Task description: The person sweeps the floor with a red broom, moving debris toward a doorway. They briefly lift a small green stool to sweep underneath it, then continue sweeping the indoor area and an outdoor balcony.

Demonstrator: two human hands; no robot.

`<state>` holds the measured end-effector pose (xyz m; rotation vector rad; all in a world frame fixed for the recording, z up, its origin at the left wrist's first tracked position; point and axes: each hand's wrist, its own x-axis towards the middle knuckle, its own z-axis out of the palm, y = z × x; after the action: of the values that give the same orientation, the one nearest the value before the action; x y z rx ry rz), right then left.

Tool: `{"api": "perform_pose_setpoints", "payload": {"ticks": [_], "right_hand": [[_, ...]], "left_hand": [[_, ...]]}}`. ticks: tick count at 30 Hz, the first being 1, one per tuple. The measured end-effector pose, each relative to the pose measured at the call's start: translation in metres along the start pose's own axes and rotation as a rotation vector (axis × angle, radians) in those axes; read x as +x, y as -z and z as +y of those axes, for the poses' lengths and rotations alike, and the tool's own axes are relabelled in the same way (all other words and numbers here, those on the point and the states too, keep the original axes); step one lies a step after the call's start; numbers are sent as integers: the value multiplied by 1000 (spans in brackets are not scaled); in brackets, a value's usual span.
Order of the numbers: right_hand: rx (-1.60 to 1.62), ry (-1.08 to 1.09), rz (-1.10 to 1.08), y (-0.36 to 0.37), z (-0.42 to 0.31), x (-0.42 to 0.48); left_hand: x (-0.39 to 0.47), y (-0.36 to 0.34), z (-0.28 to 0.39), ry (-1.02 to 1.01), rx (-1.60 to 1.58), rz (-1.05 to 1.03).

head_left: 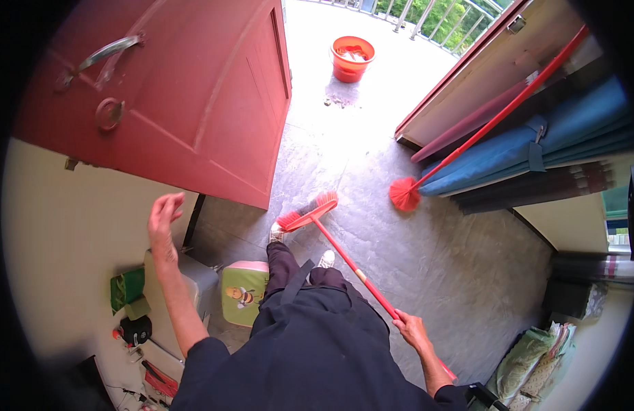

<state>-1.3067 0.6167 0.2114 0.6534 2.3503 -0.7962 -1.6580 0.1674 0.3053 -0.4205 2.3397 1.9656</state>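
Note:
My right hand (410,329), at the lower right, is closed around the red handle of a push-type broom (365,280). The broom's head, with red and dark bristles, is tilted on the grey floor beside my left shoe. My left hand (165,216) is raised at the left, below the red door (229,103) in the picture, fingers partly curled and holding nothing. A red long-handled round brush (405,194) has its head near the floor, right of the broom, and its pole leans across the blue curtains.
An orange-red bucket (350,69) stands outside the doorway, with small debris (341,101) near it. A metal railing (424,20) lies beyond. Blue curtains (517,138) hang at the right. A green cushioned stool (241,303) stands by my left leg; bagged bedding (532,359) is at the lower right.

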Motion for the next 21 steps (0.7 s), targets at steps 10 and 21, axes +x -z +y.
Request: {"api": "perform_pose_setpoints", "payload": {"ticks": [10,21], "right_hand": [[130,-197,3,-65,-63,32],[151,-458,13,-208,-133,52]], "left_hand": [[125,80,17,-100,14,377],[215,165,1,2,209,462]]}}
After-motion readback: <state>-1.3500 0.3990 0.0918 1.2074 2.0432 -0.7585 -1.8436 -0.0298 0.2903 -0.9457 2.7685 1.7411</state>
